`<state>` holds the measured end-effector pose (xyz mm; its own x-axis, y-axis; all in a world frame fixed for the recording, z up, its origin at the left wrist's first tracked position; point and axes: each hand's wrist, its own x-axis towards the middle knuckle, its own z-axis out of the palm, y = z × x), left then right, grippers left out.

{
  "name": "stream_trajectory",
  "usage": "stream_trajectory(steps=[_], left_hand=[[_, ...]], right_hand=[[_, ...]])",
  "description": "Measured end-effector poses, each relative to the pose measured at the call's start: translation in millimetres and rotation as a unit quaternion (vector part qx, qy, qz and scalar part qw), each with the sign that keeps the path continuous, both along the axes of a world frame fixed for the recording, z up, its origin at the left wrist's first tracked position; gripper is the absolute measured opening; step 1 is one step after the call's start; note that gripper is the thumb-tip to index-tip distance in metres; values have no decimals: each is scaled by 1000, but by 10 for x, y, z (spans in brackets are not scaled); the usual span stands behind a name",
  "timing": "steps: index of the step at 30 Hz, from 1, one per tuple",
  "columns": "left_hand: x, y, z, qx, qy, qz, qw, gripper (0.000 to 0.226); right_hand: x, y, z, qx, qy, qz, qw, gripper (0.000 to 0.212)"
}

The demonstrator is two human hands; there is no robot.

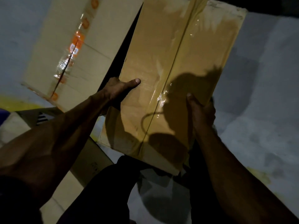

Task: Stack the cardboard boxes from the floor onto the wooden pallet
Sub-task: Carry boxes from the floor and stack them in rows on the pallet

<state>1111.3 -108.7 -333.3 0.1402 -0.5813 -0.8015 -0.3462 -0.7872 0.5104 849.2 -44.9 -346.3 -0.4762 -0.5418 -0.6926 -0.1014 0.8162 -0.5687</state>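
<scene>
While the light here is pretty dim, you can see both hands clamped on a long brown cardboard box sealed down the middle with clear glossy tape. The left hand grips the left long edge, thumb flat on the top face and the other fingers wrapped out of sight under the side. The right hand holds the right edge nearer the person, thumb on top, fingers curled round the side. The box is held up off the grey floor, tilted, its far end pointing away from the person. Just left of it sits a paler cardboard box with orange-printed tape along its seam; a dark gap separates the two. More cardboard lies lower left, under the left forearm.
</scene>
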Motion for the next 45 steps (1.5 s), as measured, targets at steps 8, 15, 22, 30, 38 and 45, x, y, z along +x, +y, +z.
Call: stream_trajectory(steps=[8, 15, 22, 30, 38, 45], left_hand=[[-318, -145, 1257, 6, -126, -62, 990, 93], [-526, -283, 3048, -55, -202, -65, 976, 97], [-326, -68, 4576, -147, -298, 8, 943, 81], [399, 476, 5564, -202, -347, 90, 912, 78], [1482, 862, 5969, -218, -365, 155, 892, 74], [2122, 980, 6075, -193, -381, 191, 884, 78]], right_hand=[[-466, -185, 1231, 23, 15, 39, 999, 83], [-667, -571, 2936, -64, 56, 86, 993, 72], [-440, -824, 4397, -151, 28, 138, 979, 75], [384, -806, 5436, -227, 7, 192, 955, 59], [1616, -819, 5805, -258, -2, 243, 935, 59], [2368, -886, 5827, -255, -4, 287, 923, 66]])
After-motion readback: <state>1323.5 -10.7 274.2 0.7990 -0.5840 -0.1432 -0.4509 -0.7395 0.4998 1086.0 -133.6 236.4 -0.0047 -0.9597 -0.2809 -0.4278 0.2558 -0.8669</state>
